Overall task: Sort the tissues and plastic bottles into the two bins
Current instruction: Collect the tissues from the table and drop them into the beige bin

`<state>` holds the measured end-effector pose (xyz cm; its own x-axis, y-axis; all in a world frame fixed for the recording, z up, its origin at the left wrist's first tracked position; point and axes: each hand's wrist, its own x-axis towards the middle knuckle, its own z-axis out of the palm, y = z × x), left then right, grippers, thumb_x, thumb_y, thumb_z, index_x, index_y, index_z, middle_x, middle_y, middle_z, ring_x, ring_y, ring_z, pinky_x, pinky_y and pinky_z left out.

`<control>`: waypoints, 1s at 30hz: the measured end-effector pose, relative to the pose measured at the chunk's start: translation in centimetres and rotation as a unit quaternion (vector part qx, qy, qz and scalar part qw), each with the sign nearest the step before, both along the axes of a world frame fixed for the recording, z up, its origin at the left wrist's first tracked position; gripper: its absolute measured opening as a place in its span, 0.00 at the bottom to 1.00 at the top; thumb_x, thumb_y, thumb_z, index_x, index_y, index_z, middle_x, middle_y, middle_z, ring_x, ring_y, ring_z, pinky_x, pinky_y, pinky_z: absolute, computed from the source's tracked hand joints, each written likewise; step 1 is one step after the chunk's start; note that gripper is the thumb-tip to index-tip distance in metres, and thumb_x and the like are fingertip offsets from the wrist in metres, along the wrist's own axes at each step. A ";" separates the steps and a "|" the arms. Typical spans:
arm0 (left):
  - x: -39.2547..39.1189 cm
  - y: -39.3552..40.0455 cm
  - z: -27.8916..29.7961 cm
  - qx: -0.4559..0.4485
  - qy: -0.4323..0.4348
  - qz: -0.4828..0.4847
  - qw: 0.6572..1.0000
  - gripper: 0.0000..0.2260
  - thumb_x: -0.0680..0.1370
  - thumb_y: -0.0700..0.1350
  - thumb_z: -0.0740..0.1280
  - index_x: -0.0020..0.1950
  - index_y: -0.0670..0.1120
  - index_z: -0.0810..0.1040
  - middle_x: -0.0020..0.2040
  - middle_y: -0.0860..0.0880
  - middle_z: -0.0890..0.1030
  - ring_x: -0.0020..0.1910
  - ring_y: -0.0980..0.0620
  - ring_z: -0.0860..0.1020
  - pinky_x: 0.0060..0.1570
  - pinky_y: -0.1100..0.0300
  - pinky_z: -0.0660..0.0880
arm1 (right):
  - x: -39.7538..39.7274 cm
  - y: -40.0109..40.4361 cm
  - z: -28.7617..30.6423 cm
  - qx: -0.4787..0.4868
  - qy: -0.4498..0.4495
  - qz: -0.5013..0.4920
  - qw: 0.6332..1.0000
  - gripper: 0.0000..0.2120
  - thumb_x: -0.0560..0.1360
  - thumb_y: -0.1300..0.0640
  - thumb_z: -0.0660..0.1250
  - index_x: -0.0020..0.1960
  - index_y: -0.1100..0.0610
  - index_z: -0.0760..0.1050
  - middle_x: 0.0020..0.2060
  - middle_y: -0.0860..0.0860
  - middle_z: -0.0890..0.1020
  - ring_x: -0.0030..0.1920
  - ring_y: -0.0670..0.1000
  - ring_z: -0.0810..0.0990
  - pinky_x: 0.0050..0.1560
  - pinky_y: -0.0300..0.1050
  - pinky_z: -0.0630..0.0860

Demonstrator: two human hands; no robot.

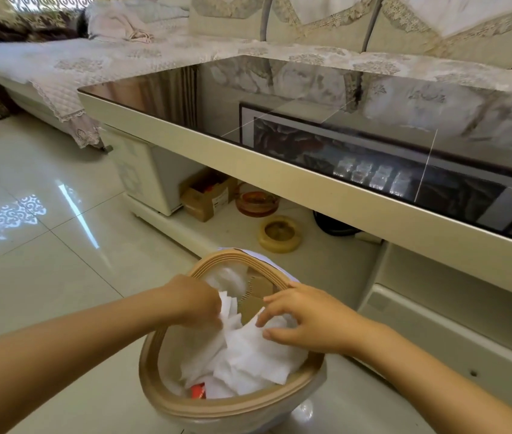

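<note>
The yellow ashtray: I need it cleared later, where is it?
Head view, centre: the yellow ashtray sits on the floor under the coffee table, beside the amber glass ashtray.

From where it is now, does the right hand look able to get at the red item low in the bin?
Probably not directly. The red item lies at the bottom of the bin, mostly under the white tissues. The right hand rests on top of that pile, so tissues would have to shift first.

Home living room. Cream sofa with quilted lace-trimmed covers (142, 54); long cream coffee table with dark glass top (279, 170); glossy pale tiled floor (45, 214); amber glass ashtray (257, 203) on the table's lower shelf.
</note>
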<state>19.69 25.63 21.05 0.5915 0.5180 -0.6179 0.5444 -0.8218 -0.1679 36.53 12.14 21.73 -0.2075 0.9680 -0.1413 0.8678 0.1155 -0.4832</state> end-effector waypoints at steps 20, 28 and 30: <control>1.1 -2.3 2.6 0.032 -0.351 0.099 0.931 0.17 0.71 0.57 0.70 0.59 0.61 0.73 0.53 0.63 0.76 0.48 0.61 0.75 0.39 0.62 0.75 | 5.9 -3.6 2.4 0.063 0.063 -0.139 0.986 0.13 0.74 0.46 0.65 0.59 0.41 0.74 0.55 0.37 0.75 0.55 0.38 0.73 0.54 0.42 0.75; 0.8 -3.9 4.6 0.005 -0.402 0.207 0.892 0.24 0.69 0.55 0.72 0.64 0.56 0.71 0.61 0.56 0.76 0.59 0.51 0.74 0.50 0.51 0.74 | 7.4 -8.3 5.1 0.007 0.096 -0.207 0.974 0.12 0.74 0.50 0.66 0.57 0.46 0.76 0.54 0.40 0.75 0.54 0.41 0.74 0.55 0.44 0.75; 0.5 -3.3 3.7 0.035 -0.371 0.239 0.897 0.29 0.69 0.55 0.72 0.68 0.53 0.68 0.64 0.51 0.74 0.61 0.47 0.73 0.54 0.47 0.73 | 8.1 -10.2 5.2 -0.012 0.095 -0.220 0.971 0.12 0.73 0.49 0.66 0.56 0.45 0.76 0.54 0.39 0.75 0.55 0.41 0.74 0.55 0.47 0.75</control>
